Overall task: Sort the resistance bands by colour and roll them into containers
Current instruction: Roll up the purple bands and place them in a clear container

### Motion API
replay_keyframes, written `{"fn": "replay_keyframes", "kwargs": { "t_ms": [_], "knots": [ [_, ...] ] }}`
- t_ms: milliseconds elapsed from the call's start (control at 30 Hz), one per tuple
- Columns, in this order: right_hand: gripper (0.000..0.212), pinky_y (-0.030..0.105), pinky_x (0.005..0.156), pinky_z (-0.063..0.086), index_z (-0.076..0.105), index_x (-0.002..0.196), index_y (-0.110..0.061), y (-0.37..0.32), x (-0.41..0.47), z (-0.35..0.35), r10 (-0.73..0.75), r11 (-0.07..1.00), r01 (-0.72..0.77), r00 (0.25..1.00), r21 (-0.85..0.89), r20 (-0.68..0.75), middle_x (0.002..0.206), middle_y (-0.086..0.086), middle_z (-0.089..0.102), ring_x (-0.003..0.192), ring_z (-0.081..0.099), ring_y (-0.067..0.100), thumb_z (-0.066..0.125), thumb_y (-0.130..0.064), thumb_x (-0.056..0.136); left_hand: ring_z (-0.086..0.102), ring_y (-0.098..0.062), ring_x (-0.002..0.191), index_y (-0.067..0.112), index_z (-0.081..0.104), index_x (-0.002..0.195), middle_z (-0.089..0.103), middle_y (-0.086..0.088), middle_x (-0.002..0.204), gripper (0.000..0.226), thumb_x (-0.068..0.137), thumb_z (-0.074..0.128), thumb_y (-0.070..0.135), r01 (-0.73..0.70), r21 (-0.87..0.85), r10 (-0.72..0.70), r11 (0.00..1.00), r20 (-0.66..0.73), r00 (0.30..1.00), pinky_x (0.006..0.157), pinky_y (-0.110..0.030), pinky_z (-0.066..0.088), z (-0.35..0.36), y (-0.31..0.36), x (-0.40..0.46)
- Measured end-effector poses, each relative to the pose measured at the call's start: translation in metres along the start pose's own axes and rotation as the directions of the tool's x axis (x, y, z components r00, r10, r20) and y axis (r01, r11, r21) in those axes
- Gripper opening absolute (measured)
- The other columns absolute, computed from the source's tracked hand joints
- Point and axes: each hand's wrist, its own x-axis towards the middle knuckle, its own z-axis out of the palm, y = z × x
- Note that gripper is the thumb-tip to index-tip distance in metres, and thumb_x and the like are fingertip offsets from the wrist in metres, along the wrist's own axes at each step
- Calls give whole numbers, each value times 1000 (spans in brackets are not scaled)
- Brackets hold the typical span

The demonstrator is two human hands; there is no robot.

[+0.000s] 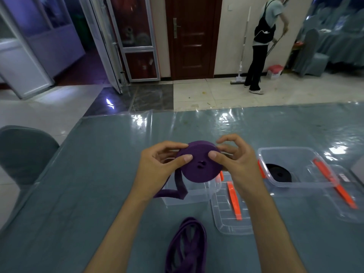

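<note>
Left hand [159, 164], at 9 o'clock of the purple roll [200, 164]: thumb pressed on the roll's flat face, fingers curled round its far rim, clamped on it. The roll is a tight, thick disc of dark purple band, matte, with a small slot-like gap at its centre. It is held in the air above the near clear container [189, 196]. A loose tail [177, 186] hangs from the roll at 7 o'clock, bends sharply and trails over the container's near-left corner.

Right hand [234, 160], at 3 o'clock of the roll: thumb on the face, fingers bent at the far rim, pinching it.

At 6 o'clock, a second purple band [187, 247] lies loose and looped on the blue-grey table [78, 194].

At 4 o'clock, a clear lid [230, 215] with orange clips, flat.

At 3 o'clock, farther right, another clear container [295, 166] holds a rolled black band [279, 172].
</note>
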Motion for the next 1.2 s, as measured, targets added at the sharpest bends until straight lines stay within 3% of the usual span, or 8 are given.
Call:
{"fn": "replay_keyframes", "kwargs": {
  "t_ms": [133,300,433,567,733,867,1033,1200],
  "knots": [
    [25,38,72,63,68,101,-10,4,-4,-2,-22,999,23,998,26,-51,101,14,79,93,77,34,80,-12,80,76,-25,103,22,76,123,80,-3,113,41,85,81,8,49,-53,-41,997,142,989,92,-33,62,-5,-1,0],
    [29,35,66,62,56,94,-4,9,-12,-13,48,999,-47,995,-16,89,95,16,78,86,77,35,80,-8,79,79,-21,90,16,80,107,82,-2,98,24,85,83,8,-5,19,4,1000,56,998,76,-25,62,0,-1,-8],
    [31,37,72,62,70,108,-19,11,-20,-15,-9,998,14,997,-66,79,103,14,78,92,76,34,81,-11,80,78,-16,91,22,79,101,81,4,100,21,84,85,11,-52,111,39,992,114,993,80,-23,60,-1,-1,-9],
    [31,44,68,62,65,105,-17,12,-22,-18,98,993,-81,975,-88,199,103,14,77,89,75,40,82,-13,80,77,-13,95,25,77,105,81,7,101,25,85,84,13,-88,158,59,984,179,982,84,-25,61,-2,-2,-11],
    [35,47,73,66,74,115,-19,13,-28,-20,85,984,-52,976,-168,200,101,13,78,90,77,36,82,-11,82,79,-18,93,30,68,126,81,-1,97,37,90,79,28,34,170,-77,985,248,966,88,-28,61,-6,-14,-21],
    [33,52,75,64,77,112,-22,23,-31,-25,82,987,-68,993,-148,86,103,12,79,94,76,39,83,-14,81,77,-16,102,28,73,116,81,-1,103,39,90,72,57,146,329,-263,933,345,901,96,-34,60,-33,-42,-29],
    [33,48,71,66,75,115,-18,31,-32,-29,93,993,-96,994,-74,-52,106,11,79,94,77,35,81,-11,84,70,-14,119,17,72,118,76,1,122,23,97,71,27,220,231,-293,948,355,888,107,-29,49,-52,-74,-40],
    [34,52,75,66,72,119,-15,35,-33,-26,109,992,-114,989,-46,-95,107,12,78,96,77,34,79,-10,86,62,-18,129,15,65,126,69,1,130,45,87,77,-6,164,281,-271,946,405,873,119,-45,42,-58,-111,-39]
  ]
}}
